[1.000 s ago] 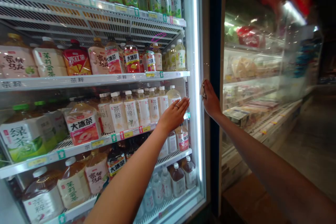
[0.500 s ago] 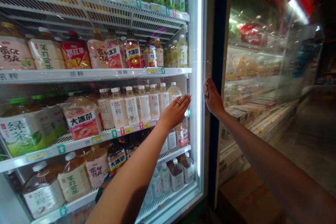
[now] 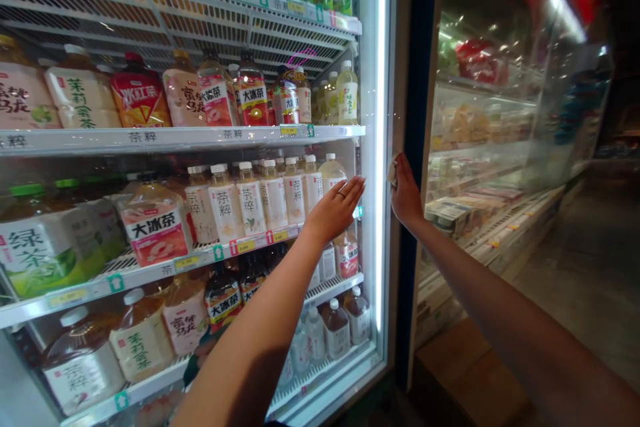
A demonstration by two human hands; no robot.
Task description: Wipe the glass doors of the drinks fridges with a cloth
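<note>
My left hand (image 3: pixel 334 209) lies flat against the glass door of a lit drinks fridge, fingers stretched out, with a ring on one finger. Behind the glass at that height stands a row of white-labelled tea bottles (image 3: pixel 250 203). Farther right, my right hand (image 3: pixel 409 199) presses a small pale cloth (image 3: pixel 393 170) to the door's metal frame (image 3: pixel 394 93). Its fingers lie over the cloth, which is mostly hidden beneath them.
Bottled drinks fill several fridge shelves (image 3: pixel 200 137). A bright light strip (image 3: pixel 379 80) runs down inside the fridge's right side. To the right, beyond a dark post (image 3: pixel 414 113), stands another chilled display (image 3: pixel 480 173), with a brown box-like surface (image 3: pixel 470 367) low down.
My right hand has slid slightly down the frame with the cloth. The left hand stays almost where it was on the glass, and the view has shifted a little.
</note>
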